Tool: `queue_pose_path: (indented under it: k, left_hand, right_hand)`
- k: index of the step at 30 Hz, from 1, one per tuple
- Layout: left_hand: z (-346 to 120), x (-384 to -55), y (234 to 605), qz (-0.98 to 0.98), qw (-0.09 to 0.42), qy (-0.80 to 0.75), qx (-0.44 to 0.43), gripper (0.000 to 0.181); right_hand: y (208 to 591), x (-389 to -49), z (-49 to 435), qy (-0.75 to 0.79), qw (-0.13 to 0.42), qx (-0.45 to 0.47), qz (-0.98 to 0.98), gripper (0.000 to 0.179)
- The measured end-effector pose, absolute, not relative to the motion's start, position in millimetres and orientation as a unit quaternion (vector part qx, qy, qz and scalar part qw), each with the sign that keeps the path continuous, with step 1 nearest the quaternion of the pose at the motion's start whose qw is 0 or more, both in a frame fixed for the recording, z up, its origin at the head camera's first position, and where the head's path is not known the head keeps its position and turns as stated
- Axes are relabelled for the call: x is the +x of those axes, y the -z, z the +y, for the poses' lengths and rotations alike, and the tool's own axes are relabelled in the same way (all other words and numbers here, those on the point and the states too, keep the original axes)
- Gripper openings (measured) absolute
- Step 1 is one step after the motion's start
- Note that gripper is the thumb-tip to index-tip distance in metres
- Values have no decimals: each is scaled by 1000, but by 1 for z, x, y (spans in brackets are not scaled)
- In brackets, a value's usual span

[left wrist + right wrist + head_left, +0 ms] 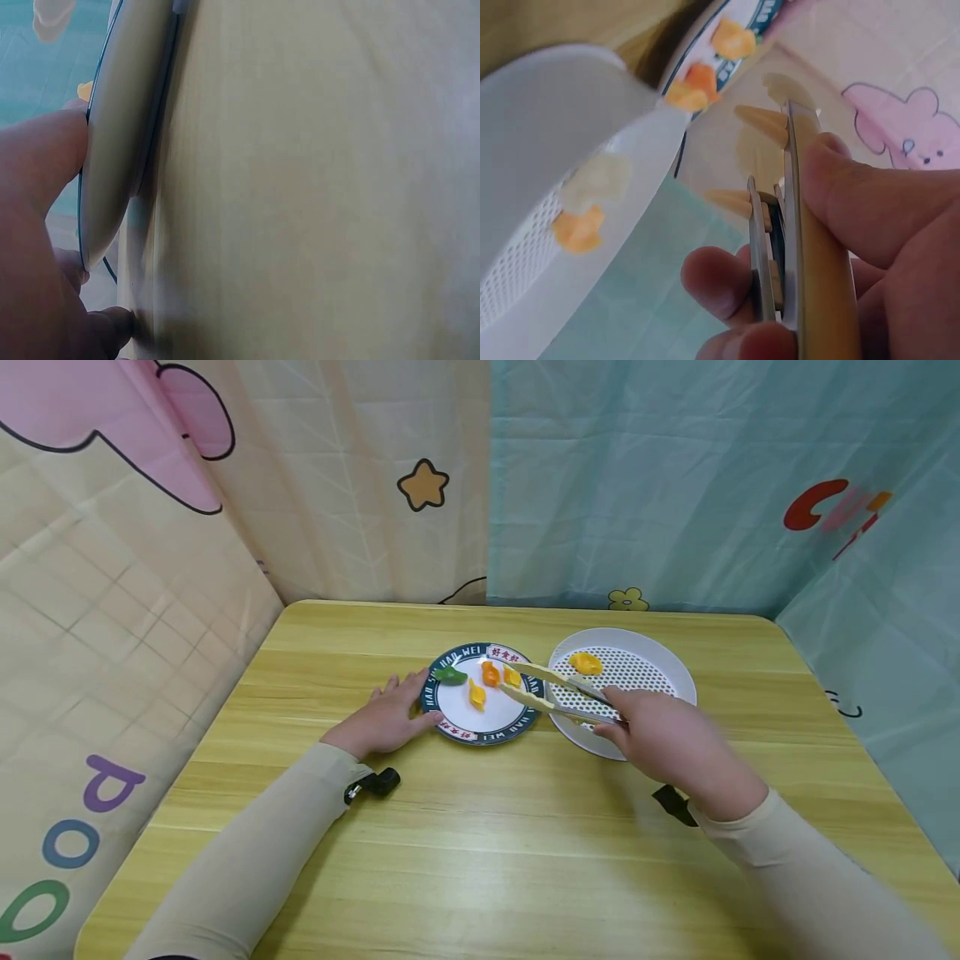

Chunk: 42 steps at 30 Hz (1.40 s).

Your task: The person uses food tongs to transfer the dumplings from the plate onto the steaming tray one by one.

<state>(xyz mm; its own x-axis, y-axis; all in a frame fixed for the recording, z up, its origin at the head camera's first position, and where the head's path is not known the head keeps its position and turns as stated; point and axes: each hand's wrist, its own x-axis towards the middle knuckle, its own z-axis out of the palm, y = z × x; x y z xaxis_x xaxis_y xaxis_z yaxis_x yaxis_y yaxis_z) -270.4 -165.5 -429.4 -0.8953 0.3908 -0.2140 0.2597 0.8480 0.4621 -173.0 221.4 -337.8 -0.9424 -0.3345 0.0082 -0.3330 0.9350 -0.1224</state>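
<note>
A round plate (487, 714) with a dark patterned rim carries a green piece (452, 676), an orange piece (491, 674) and two yellow pieces (477, 695), small and lumpy; their kind is unclear. My left hand (386, 714) touches its left rim, thumb and fingers spread. In my right hand (675, 743) I grip tongs (555, 677) with metal arms and pale yellow tips. Those tips stand apart over the plate's right side, around one yellow piece in the head view. Beside the plate lies a white perforated tray (678, 672) with a yellow-orange piece (587, 663); a pale lump (596, 182) shows there too.
The wooden table (480, 852) has printed curtains (637, 485) behind it and at both sides. Plate and tray sit close together near its far edge. A black strap device (382, 782) is on my left wrist.
</note>
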Motion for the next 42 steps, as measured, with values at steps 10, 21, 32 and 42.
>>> queue_pose_path:
  k: [10, 21, 32, 42]
  left_hand:
    - [-165, -270, 429, 949, 153, -217, 171, 94]
    - [-166, -271, 429, 949, 154, -217, 172, 95]
    - [-166, -271, 430, 950, 153, -212, 170, 96]
    - [-166, -271, 429, 950, 153, -213, 171, 96]
  right_hand:
    - [353, -176, 185, 59, 10, -172, 983, 36]
    - [364, -180, 164, 40, 33, -151, 987, 61]
    - [370, -184, 159, 35, 59, -135, 989, 57]
    - [374, -184, 159, 17, 45, -141, 989, 45]
